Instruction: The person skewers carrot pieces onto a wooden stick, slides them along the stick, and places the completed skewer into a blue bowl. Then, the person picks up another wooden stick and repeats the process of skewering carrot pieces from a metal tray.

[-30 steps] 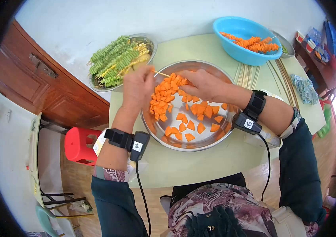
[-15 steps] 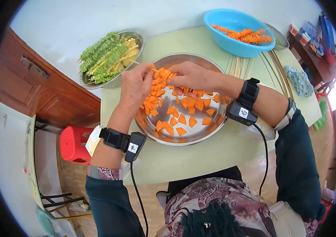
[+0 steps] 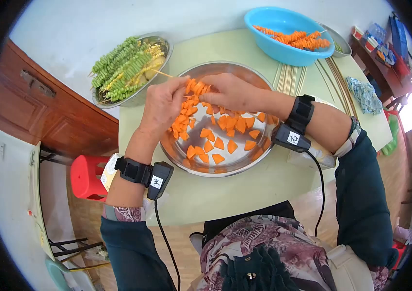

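Over a steel basin [image 3: 210, 173], my left hand [image 3: 161, 104] is closed on a thin wooden skewer [image 3: 161, 72], whose bare end juts out to the upper left. Orange carrot pieces [image 3: 197, 87] are threaded along the skewer between my hands. My right hand [image 3: 229, 91] has its thumb and fingers closed around carrot pieces at the right part of the row; its fingertips are partly hidden. Below lie loose carrot chunks [image 3: 219, 143], spread over the basin floor and heaped near my left hand.
At the upper left, a metal bowl [image 3: 140, 99] holds skewered green and yellow vegetables [image 3: 126, 68]. A blue basin [image 3: 276, 52] with carrot skewers [image 3: 295, 39] stands at the back right. Bare skewers [image 3: 290, 80] lie beside it. A red stool [image 3: 85, 177] is left of the table.
More of the skewer's bare end sticks out beyond my left hand. Both hands stay close together over the basin, and the whole view has shifted slightly.
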`<act>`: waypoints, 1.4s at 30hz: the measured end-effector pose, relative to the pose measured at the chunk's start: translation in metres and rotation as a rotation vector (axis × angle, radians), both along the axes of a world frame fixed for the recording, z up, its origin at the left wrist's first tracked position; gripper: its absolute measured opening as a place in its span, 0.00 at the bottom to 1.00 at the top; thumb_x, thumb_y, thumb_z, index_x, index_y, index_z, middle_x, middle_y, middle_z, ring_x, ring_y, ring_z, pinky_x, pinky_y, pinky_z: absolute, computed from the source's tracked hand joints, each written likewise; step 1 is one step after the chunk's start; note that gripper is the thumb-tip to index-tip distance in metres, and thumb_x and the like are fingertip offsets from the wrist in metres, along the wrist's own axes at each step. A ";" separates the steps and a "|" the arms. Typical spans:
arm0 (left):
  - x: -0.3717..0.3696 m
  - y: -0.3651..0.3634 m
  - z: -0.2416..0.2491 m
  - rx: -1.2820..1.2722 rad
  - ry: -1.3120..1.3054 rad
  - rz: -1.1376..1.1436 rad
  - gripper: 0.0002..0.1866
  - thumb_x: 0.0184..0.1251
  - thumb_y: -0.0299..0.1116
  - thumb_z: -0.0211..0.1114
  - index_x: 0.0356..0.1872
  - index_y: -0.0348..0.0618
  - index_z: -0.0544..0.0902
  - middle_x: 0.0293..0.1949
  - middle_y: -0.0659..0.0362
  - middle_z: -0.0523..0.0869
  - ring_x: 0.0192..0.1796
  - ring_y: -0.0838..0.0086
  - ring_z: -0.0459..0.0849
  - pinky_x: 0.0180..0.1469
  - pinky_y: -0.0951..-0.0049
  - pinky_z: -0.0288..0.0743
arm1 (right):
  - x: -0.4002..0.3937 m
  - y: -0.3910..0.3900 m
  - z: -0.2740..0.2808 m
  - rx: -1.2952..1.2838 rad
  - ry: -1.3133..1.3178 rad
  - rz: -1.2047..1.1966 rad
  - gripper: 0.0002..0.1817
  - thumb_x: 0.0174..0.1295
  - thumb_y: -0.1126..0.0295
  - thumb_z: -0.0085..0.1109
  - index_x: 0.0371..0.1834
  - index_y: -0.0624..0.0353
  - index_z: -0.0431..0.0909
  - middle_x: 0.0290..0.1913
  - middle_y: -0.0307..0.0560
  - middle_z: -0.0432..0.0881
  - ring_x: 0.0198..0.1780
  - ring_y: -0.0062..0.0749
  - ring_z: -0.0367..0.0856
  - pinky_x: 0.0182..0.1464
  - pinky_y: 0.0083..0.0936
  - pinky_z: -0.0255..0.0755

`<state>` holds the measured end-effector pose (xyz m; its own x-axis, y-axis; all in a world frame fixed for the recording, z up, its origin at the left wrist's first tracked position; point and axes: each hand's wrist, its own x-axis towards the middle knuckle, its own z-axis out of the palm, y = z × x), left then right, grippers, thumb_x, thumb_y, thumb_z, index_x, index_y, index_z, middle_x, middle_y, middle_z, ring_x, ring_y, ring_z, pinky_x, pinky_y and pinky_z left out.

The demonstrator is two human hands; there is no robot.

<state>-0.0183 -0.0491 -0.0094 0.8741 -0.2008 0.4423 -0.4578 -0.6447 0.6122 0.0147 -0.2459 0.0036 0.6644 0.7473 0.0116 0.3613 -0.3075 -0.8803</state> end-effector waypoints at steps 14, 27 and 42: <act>0.006 0.011 0.005 -0.212 0.030 0.085 0.10 0.60 0.23 0.56 0.41 0.35 0.81 0.32 0.53 0.86 0.34 0.74 0.86 0.37 0.78 0.78 | 0.015 -0.003 0.002 0.089 0.050 -0.086 0.15 0.59 0.64 0.50 0.38 0.67 0.73 0.21 0.46 0.77 0.13 0.23 0.71 0.16 0.20 0.66; 0.012 0.016 -0.026 0.612 -0.206 -0.083 0.15 0.49 0.20 0.60 0.41 0.43 0.81 0.43 0.54 0.79 0.43 0.57 0.79 0.46 0.63 0.73 | 0.027 -0.004 -0.003 0.156 0.023 -0.119 0.15 0.59 0.65 0.51 0.36 0.70 0.72 0.21 0.48 0.78 0.12 0.26 0.72 0.16 0.23 0.67; 0.008 0.016 -0.005 0.085 0.241 0.044 0.06 0.54 0.24 0.65 0.33 0.34 0.82 0.23 0.58 0.82 0.22 0.79 0.79 0.25 0.80 0.71 | 0.018 -0.005 0.003 0.057 -0.065 -0.073 0.15 0.61 0.63 0.49 0.41 0.65 0.72 0.19 0.43 0.77 0.12 0.22 0.71 0.16 0.19 0.65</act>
